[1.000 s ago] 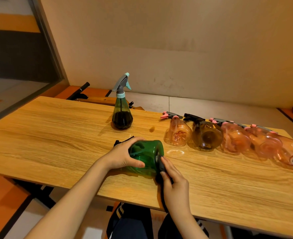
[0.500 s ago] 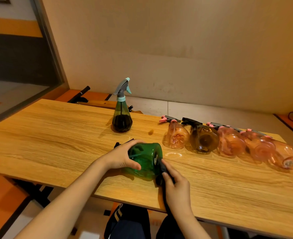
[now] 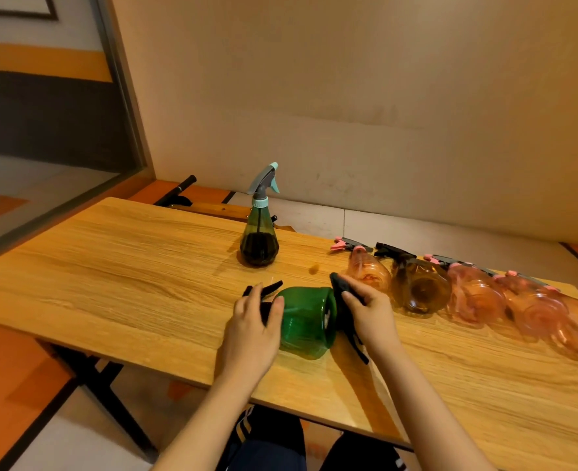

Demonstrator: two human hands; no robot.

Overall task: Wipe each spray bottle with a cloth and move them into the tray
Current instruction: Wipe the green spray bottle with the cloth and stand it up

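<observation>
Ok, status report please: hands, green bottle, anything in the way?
Left hand grips green bottle, lying on table. Right hand presses dark cloth on its base. No tray visible.

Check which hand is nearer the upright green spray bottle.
Left. The left hand grips the lying green bottle below the upright spray bottle; the right hand, holding the cloth, sits farther right.

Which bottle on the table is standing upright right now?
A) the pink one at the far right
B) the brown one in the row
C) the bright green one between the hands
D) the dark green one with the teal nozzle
D: the dark green bottle stands on its base with its nozzle up, while the bright green bottle and the row of pink and brown ones lie on their sides.
</observation>
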